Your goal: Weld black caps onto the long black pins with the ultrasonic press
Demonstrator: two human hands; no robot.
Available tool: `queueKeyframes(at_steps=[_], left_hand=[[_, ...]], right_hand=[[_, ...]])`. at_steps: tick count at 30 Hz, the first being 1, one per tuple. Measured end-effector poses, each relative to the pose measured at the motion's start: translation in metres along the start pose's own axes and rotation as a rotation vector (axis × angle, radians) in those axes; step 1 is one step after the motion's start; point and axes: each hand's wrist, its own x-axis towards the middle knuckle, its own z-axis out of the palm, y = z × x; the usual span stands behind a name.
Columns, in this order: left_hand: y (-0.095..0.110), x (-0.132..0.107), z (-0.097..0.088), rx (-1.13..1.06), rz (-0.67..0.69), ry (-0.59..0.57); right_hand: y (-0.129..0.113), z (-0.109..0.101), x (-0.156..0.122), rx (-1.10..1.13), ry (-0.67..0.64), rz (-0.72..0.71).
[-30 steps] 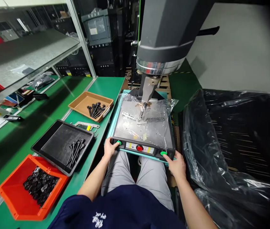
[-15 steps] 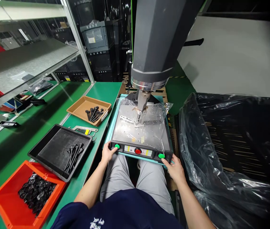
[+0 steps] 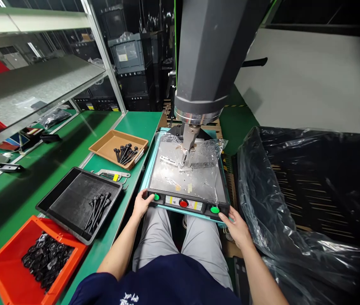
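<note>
A press machine stands in front of me, its grey head and metal horn above a plate covered in clear plastic film. A small part lies under the horn tip. The front panel carries two green buttons and a red one. My left hand rests open at the panel's left corner, thumb right beside the left green button. My right hand is open at the right corner, fingertips just below the right green button.
On the green bench to my left sit a brown tray of black bolts, a black tray with several bolts and an orange bin of black washers. A black plastic-lined container stands at the right. Shelving overhangs the far left.
Both thumbs were on the green buttons; both hands have since slid back off them to the panel's corners. The view has shifted slightly.
</note>
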Motion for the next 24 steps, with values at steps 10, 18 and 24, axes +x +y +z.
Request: queueKeyframes(at_steps=[10,18,24], left_hand=[[0.043,0.033,0.006,-0.064,0.041,0.091],[0.054,0.053,0.028,-0.051,0.034,0.128],[0.061,0.058,0.027,-0.030,0.051,0.148]], right_hand=[[-0.060,0.006,0.010,-0.296,0.217,-0.347],[-0.071,0.041,0.015,-0.801,0.003,-0.854],[-0.061,0.040,0.022,-0.704,0.092,-0.945]])
